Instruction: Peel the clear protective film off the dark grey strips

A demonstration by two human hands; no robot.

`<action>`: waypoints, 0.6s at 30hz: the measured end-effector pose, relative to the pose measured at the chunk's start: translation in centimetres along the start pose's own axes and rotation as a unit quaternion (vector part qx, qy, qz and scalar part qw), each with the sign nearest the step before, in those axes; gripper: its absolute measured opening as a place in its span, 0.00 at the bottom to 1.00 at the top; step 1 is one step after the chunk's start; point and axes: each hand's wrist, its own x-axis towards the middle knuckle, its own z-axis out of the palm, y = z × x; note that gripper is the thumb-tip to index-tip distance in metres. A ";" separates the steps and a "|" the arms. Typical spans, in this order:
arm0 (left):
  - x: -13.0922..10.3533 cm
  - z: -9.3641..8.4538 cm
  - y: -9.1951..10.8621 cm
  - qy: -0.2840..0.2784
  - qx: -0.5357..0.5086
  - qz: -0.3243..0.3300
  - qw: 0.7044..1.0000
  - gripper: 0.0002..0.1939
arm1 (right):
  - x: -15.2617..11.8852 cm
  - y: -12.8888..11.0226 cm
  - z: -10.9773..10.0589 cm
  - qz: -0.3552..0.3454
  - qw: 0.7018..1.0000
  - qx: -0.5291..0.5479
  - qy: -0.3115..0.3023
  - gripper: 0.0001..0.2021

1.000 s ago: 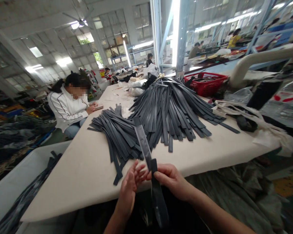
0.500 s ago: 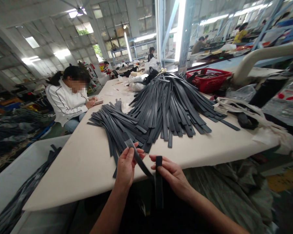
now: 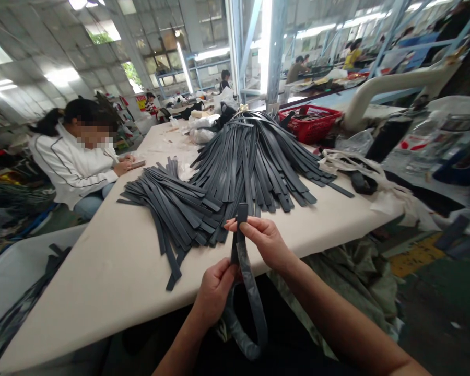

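Observation:
A dark grey strap [image 3: 257,305] hangs in a loop past the table's front edge, part of it in a clear plastic sleeve. Near its upper end, my right hand [image 3: 266,243] pinches it between thumb and fingers. Lower down and to the left, my left hand [image 3: 216,290] is closed on the strap; some of its fingers are hidden. Just beyond my hands lies a loose pile of similar straps [image 3: 172,206]. Behind that, a large bundle of straps [image 3: 254,162] fans out across the pale table [image 3: 121,271].
A red basket [image 3: 311,125] stands behind the bundle. White cloth strips [image 3: 360,169] lie at the right. On the left, a person in a white jacket [image 3: 70,156] sits at the table, near a white bin [image 3: 8,261] of straps.
My hands have come together, the right one rising and the left one lowering. The strap now forms a closed-up loop between them. The whole view has swung right.

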 end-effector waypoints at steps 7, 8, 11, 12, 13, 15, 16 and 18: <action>0.5 0.4 -0.3 0.061 -0.138 -0.020 0.988 0.28 | -1.4 1.8 1.2 0.099 0.993 0.068 -0.021 0.17; 0.7 0.5 -0.3 0.053 -0.115 0.002 0.992 0.28 | -1.7 2.0 1.4 0.126 0.988 0.083 -0.030 0.18; 0.9 0.8 -0.4 0.019 -0.028 0.052 0.998 0.23 | -2.4 2.1 1.6 0.162 0.981 0.101 -0.032 0.19; 0.9 0.9 -0.3 0.019 -0.004 0.062 0.998 0.20 | -2.6 2.0 1.6 0.161 0.981 0.101 -0.027 0.18; 0.9 1.0 -0.3 0.024 0.019 0.071 0.997 0.18 | -2.7 1.9 1.5 0.157 0.982 0.099 -0.020 0.17; 0.7 1.2 -0.2 0.033 0.071 0.085 0.993 0.16 | -2.8 1.6 1.1 0.136 0.987 0.083 -0.005 0.15; 0.5 1.3 -0.1 0.033 0.098 0.090 0.991 0.15 | -2.8 1.5 0.9 0.119 0.990 0.070 0.003 0.15; 0.0 1.5 0.0 0.024 0.147 0.094 0.984 0.15 | -2.8 1.3 0.5 0.078 0.996 0.046 0.019 0.13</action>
